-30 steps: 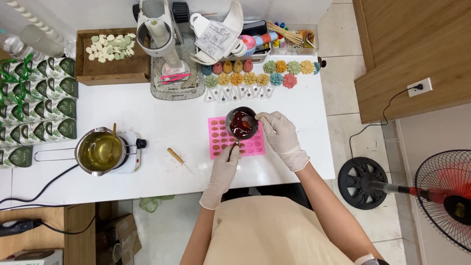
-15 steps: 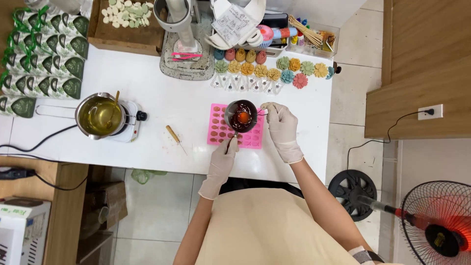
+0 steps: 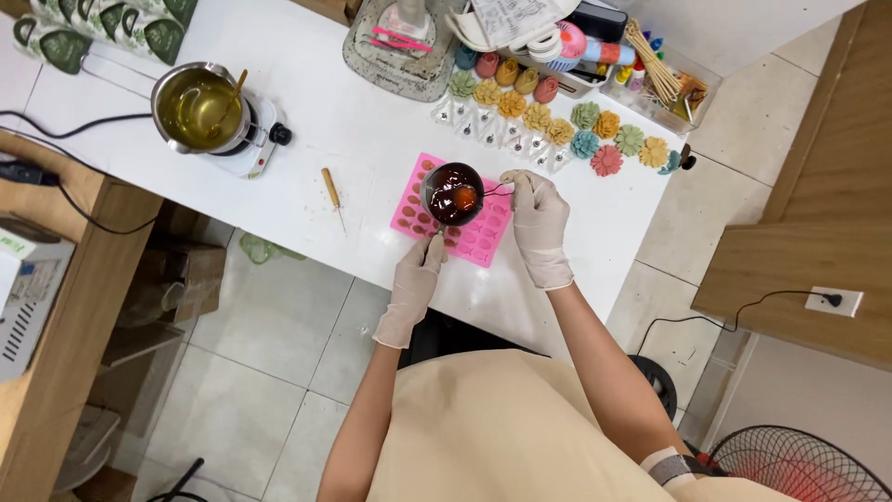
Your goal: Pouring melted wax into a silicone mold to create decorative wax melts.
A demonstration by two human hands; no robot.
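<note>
Fig.: gloved hands w/ small dark pot held over pink silicone mould.

L hand [image 3: 415,276] closed round the handle of the small pot [image 3: 453,194] of dark red liquid, held just ahead of it; R hand [image 3: 536,216] pinched on a thin wire tool [image 3: 498,191] at the pot's rim. Under both: pink mould [image 3: 474,243] on white table [image 3: 307,139]. Beyond R hand: coloured flower-shaped pieces [image 3: 595,130]. Far L of L hand: steel saucepan [image 3: 198,107] of yellow liquid on hotplate; wooden-handled pick [image 3: 331,192] between.

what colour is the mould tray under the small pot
Pink, seen best in the head view: the mould tray under the small pot.
</note>
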